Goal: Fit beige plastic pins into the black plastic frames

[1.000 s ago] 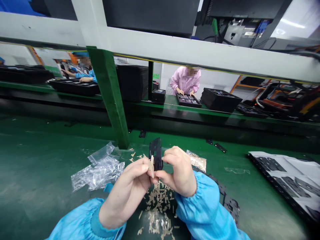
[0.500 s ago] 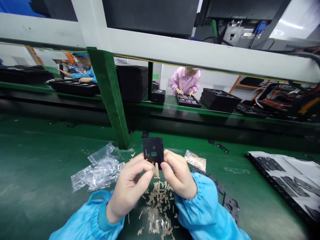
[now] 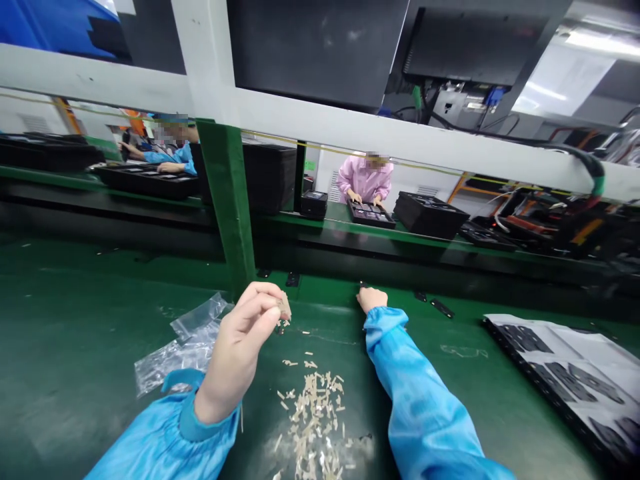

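Observation:
My left hand [image 3: 240, 340] is raised above the green bench, pinching a few beige strips [image 3: 285, 308] between thumb and fingertips. Below it lies a loose pile of beige strips [image 3: 315, 417]. My right hand [image 3: 373, 300] stretches forward across the bench, its fingertips at a small black piece [image 3: 363, 284]. Whether that piece is gripped or only touched is hidden behind the fingers. The black plate from the earlier views is not visible in either hand.
Crumpled clear plastic bags [image 3: 183, 350] lie to my left. A black tray [image 3: 537, 393] with white sheets and black parts sits at right. A green post [image 3: 227, 200] rises ahead. Beyond the frame, two co-workers [image 3: 365, 179] [image 3: 170, 157] handle black trays.
My hands have moved apart and no longer hold the black plate between them. The right hand has stretched forward, and the left has risen with strips in its fingers.

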`<state>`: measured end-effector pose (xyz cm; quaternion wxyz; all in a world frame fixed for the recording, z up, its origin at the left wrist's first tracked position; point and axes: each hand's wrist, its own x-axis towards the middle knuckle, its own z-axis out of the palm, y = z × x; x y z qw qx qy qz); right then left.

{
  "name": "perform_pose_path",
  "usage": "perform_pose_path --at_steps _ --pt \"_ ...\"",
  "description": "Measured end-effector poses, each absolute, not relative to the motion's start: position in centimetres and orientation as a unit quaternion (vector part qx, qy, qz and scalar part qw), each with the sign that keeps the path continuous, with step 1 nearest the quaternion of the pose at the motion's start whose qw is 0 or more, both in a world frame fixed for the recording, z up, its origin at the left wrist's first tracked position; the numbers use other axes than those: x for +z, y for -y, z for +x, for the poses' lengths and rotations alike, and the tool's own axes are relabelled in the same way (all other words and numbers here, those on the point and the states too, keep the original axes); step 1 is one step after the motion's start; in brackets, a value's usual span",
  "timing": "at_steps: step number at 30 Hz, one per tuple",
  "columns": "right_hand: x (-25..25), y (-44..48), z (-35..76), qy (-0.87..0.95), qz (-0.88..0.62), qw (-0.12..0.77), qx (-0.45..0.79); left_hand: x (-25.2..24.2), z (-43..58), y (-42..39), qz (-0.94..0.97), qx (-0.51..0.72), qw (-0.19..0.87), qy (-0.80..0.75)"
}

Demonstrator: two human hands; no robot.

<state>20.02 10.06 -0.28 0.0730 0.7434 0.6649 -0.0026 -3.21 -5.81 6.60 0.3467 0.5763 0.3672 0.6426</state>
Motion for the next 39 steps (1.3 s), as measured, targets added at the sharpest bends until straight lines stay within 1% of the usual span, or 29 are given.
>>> perform_pose_path --at_steps 3,7,12,16,19,22,25,29,30,33,34,36,39 --pt "-1.0 -11.6 18.2 -0.696 0.716 0.061 -0.012 6.7 -3.3 5.6 0.568 0.657 0.345 -0.355" --pt "-1.9 -13.1 12.5 -0.778 0.627 0.026 -0.033 7.0 -3.5 5.5 0.556 0.668 0.349 -0.351" --pt "-3.0 -13.7 6.5 -0.827 0.557 0.026 -0.069 7.3 -4.1 5.7 0.549 0.672 0.346 -0.357" --pt "-3.1 -13.9 6.4 -0.831 0.547 0.024 -0.097 7.4 -4.6 5.6 0.558 0.670 0.351 -0.342" --pt "-2.5 -13.9 8.1 -0.822 0.555 -0.004 -0.127 7.4 -4.7 5.5 0.561 0.665 0.361 -0.334" --pt "-1.1 -13.3 9.8 -0.806 0.563 -0.083 -0.161 7.0 -4.4 5.1 0.565 0.650 0.378 -0.340" --pt "0.7 -11.3 10.6 -0.794 0.534 -0.203 -0.208 6.1 -3.7 4.1 0.529 0.639 0.418 -0.370" --pt "2.6 -6.0 10.8 -0.784 0.440 -0.349 -0.265 4.5 -2.7 2.7 0.473 0.631 0.450 -0.419" --pt "2.9 -4.6 11.0 -0.780 0.416 -0.377 -0.277 4.2 -2.4 2.5 0.480 0.625 0.448 -0.422" --pt "3.1 -1.5 11.9 -0.718 0.322 -0.509 -0.348 3.8 -2.0 2.6 0.517 0.614 0.420 -0.425" --pt "3.1 -0.9 12.1 -0.700 0.303 -0.536 -0.361 3.7 -1.9 2.7 0.531 0.606 0.413 -0.425" --pt "3.1 -0.1 12.6 -0.708 0.294 -0.536 -0.354 3.8 -1.7 3.0 0.564 0.582 0.409 -0.420" --pt "3.4 0.6 12.8 -0.755 0.301 -0.519 -0.264 4.0 -1.5 3.4 0.601 0.563 0.372 -0.428"
